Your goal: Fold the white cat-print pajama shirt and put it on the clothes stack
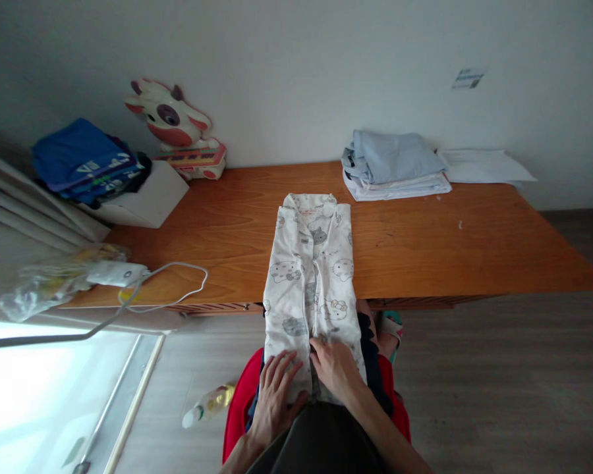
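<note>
Long brown wooden table (425, 243) carries a white cartoon-print cotton garment (310, 276), folded narrow, its lower end hanging over the near edge. Left hand (275, 388) and right hand (337, 370) lie flat on that end, fingers spread, grasping nothing.

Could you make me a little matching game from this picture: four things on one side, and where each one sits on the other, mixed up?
Things:
1. patterned white garment
2. pale blue folded clothes
3. cow-shaped toy
4. plastic bottle

Places:
A. lying on the floor, below the desk
B. standing against the wall at the back left of the desk
C. stacked at the back right of the desk
D. hanging over the desk's front edge, with the left hand and right hand on its lower end

Pairs: 1-D, 2-C, 3-B, 4-A
</note>
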### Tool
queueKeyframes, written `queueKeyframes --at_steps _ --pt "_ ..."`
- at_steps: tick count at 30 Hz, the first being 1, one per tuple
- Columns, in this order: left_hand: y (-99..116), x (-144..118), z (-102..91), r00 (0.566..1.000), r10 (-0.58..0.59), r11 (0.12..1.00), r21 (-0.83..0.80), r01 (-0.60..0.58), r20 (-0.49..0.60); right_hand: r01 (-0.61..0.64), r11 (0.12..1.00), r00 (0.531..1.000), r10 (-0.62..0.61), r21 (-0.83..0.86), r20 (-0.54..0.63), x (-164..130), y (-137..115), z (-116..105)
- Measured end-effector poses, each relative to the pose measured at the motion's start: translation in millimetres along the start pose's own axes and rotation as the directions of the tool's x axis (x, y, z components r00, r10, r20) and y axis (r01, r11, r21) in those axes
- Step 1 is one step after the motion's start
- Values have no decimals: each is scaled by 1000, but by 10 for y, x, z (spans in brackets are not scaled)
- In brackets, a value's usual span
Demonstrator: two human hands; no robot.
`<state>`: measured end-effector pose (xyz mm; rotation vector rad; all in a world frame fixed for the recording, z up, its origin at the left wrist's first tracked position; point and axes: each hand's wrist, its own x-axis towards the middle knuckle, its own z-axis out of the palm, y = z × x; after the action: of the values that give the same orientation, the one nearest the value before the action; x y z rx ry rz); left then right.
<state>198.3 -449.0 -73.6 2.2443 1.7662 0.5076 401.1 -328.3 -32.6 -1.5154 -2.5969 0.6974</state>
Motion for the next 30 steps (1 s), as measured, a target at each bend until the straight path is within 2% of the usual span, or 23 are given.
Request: queueKeyframes --at_steps 3,5,8,11,14,17,20,23,26,28,30 --pt "18 57 19 997 44 998 48 -47 59 -8 1000 1000 8 28 18 -33 0 21" --pt "10 109 -32 992 61 998 18 -64 110 1 997 1000 -1 81 6 -83 9 30" --pt "-99 139 -160 994 50 995 -95 -41 95 9 970 995 14 241 -97 -207 120 24" --pt "-361 93 -251 1000 12 980 -200 -10 9 19 930 970 72 367 -234 -393 434 25" --pt "-699 43 -242 997 13 980 -198 -27 -71 27 944 944 85 330 -320 -599 890 71" --pt "-996 56 -176 994 92 990 -98 -97 -61 69 982 947 -10 173 -322 -754 1286 136" --pt "-1208 136 -141 978 207 978 -21 -206 13 184 983 948 -172 19 -269 -804 1475 166" --pt "-1337 247 -172 956 276 961 -7 -277 93 272 960 933 -278 -62 -228 -742 1469 131" --pt "-1371 367 -225 938 328 945 -32 -326 110 350 935 921 -354 -54 -161 -594 1376 45" --pt "-1341 458 -259 917 386 922 -50 -383 95 436 900 891 -435 -19 -134 -480 1314 -20" --pt "-1281 563 -303 880 467 884 -90 -459 91 527 849 840 -517 20 -166 -382 1268 -84"
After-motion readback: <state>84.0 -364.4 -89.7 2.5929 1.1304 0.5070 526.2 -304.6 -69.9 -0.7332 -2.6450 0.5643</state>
